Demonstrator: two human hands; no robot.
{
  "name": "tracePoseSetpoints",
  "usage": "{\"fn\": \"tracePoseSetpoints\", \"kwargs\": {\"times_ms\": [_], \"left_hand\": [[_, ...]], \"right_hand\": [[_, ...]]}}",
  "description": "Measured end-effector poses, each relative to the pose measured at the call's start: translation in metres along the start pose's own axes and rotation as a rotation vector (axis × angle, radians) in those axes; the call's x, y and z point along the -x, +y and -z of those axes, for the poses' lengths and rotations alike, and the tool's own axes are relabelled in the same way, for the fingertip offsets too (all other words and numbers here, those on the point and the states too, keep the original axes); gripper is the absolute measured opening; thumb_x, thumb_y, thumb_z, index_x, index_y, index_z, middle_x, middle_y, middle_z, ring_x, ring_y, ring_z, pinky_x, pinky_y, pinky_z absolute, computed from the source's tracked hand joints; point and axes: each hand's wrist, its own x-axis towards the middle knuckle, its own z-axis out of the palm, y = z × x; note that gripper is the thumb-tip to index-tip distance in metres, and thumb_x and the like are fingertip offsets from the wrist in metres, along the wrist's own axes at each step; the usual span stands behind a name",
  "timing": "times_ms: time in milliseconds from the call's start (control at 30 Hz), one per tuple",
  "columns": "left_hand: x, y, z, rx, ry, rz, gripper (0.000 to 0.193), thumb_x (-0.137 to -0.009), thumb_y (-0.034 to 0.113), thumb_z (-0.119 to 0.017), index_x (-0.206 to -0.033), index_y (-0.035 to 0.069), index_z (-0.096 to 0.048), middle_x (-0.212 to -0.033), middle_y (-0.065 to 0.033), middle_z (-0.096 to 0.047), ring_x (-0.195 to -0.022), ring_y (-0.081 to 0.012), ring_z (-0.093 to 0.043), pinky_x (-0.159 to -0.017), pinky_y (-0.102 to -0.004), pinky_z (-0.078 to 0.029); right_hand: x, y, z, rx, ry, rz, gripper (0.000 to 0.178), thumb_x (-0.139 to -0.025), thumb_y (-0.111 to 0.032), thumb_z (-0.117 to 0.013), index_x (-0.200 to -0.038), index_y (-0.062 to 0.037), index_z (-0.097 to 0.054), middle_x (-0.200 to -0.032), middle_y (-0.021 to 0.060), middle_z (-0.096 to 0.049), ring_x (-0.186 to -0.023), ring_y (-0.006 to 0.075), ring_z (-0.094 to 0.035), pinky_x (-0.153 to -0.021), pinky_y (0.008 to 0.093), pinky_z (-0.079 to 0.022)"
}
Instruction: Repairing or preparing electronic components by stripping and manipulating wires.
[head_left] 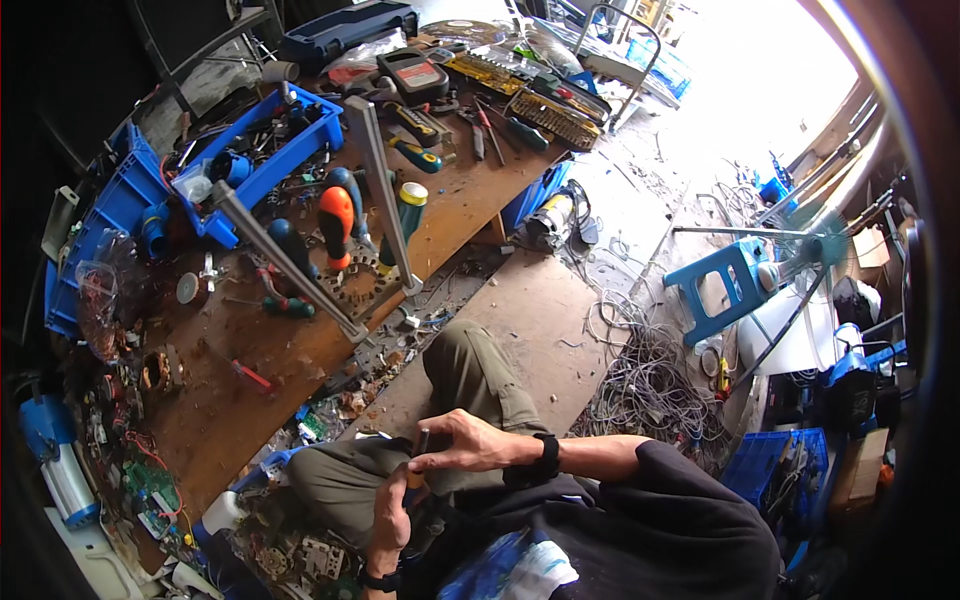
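My left hand and my right hand meet close together over my lap, both closed. Between them shows part of a small stick-like thing, dark at the top, with an orange-brown patch lower down; my fingers cover the rest and its kind is unclear. Nearest on the wooden workbench lies a red-handled screwdriver. Along the bench edge, an orange-and-black screwdriver and several other handles stand upright around two grey metal bars.
Blue bins of parts and a bit set crowd the bench. A heap of grey cable covers the floor at right, beside a blue stool and a fan. Scrap and circuit boards lie at lower left.
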Motion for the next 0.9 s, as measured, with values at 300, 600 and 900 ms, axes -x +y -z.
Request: {"fn": "tracePoseSetpoints", "kwargs": {"times_ms": [300, 600, 900], "left_hand": [[-0.007, -0.004, -0.014, -0.202, 0.059, -0.109, 0.035, -0.099, 0.026, -0.072, -0.121, 0.005, -0.053, -0.087, -0.0039, -0.058, -0.076, -0.012, -0.054, -0.067, -0.0296, -0.043], [0.001, 0.03, -0.01, -0.984, -0.086, -0.336, 0.036, -0.087, 0.032, -0.08, -0.097, 0.0, -0.065, -0.084, -0.0209, -0.065, -0.078, -0.0439, -0.062, -0.073, -0.05, -0.049], [-0.013, 0.03, -0.011, -1.217, -0.299, -0.604, 0.032, -0.094, 0.03, -0.073, -0.108, 0.003, -0.062, -0.083, -0.0102, -0.067, -0.073, -0.0277, -0.064, -0.078, -0.0391, -0.045]], "right_hand": [[0.0, 0.021, -0.004, -0.144, 0.007, -0.025, 0.037, -0.093, -0.031, -0.079, -0.09, -0.0004, -0.059, -0.072, 0.0064, -0.063, -0.07, 0.0093, -0.055, -0.061, 0.0322, -0.045], [0.011, -0.004, 0.044, 0.014, -0.388, 0.021, 0.042, -0.087, -0.031, -0.083, -0.107, 0.0017, -0.065, -0.102, 0.0121, -0.076, -0.093, 0.0218, -0.073, -0.079, 0.0366, -0.057], [0.013, -0.015, 0.037, 0.355, -0.471, 0.03, 0.045, -0.089, -0.042, -0.074, -0.1, 0.0005, -0.069, -0.089, 0.0194, -0.073, -0.086, 0.0363, -0.07, -0.074, 0.0449, -0.052]]}}
